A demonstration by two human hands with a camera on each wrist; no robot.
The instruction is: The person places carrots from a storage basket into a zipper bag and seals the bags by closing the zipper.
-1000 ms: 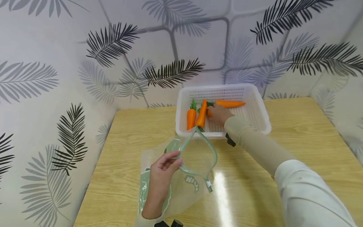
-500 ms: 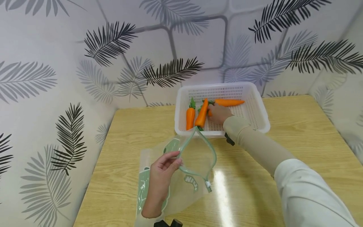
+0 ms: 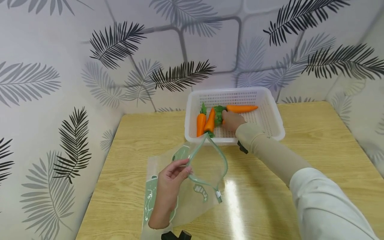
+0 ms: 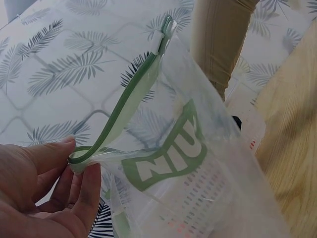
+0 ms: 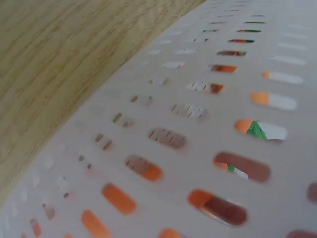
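My left hand (image 3: 170, 181) pinches the green zip rim of a clear plastic bag (image 3: 195, 200) between thumb and fingers. The bag's mouth gapes toward the basket, and its white slider hangs at the near corner. In the left wrist view, green lettering shows on the bag (image 4: 168, 158). My right hand (image 3: 232, 120) reaches into a white slotted basket (image 3: 277, 128), its fingers curled on a carrot (image 3: 223, 122) mostly hidden beneath them. Leafy green tops (image 3: 219, 115) show beside the fingertips. Through the basket's slots, the right wrist view shows patches of carrot (image 5: 119, 198).
Two carrots lie at the basket's left, an outer carrot (image 3: 201, 125) and an inner carrot (image 3: 210, 120). Another carrot (image 3: 241, 109) lies along the back wall. The wooden table (image 3: 129, 140) meets a leaf-patterned wall (image 3: 120, 83) behind the basket.
The inner left carrot has shifted left and lower in the basket, and more green leaves show beside my right fingertips. My left hand and the bag have hardly moved.
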